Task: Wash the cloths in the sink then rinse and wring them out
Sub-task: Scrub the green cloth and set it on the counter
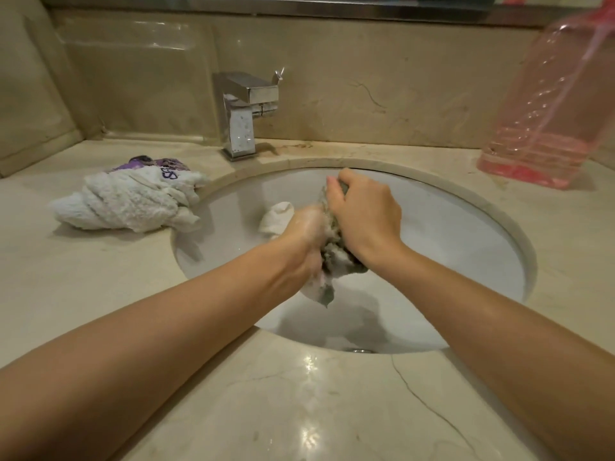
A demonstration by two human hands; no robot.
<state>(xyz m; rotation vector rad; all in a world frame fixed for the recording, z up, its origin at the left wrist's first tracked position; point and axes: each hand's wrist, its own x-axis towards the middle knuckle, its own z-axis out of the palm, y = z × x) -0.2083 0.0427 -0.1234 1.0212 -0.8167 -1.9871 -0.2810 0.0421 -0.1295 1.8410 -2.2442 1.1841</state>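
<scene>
Over the sink (466, 227), your left hand (307, 241) and right hand (364, 216) both grip the grey cloth (331, 261), fingers curled.

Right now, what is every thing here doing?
Left hand: soapy, gripping the grey cloth.
Right hand: gripping the same cloth.
Grey cloth: wet, bunched, held above the sink.
Tap: no water running.
White cloth: twisted, lying on the counter.
Pink bottle: standing, nearly empty.
</scene>
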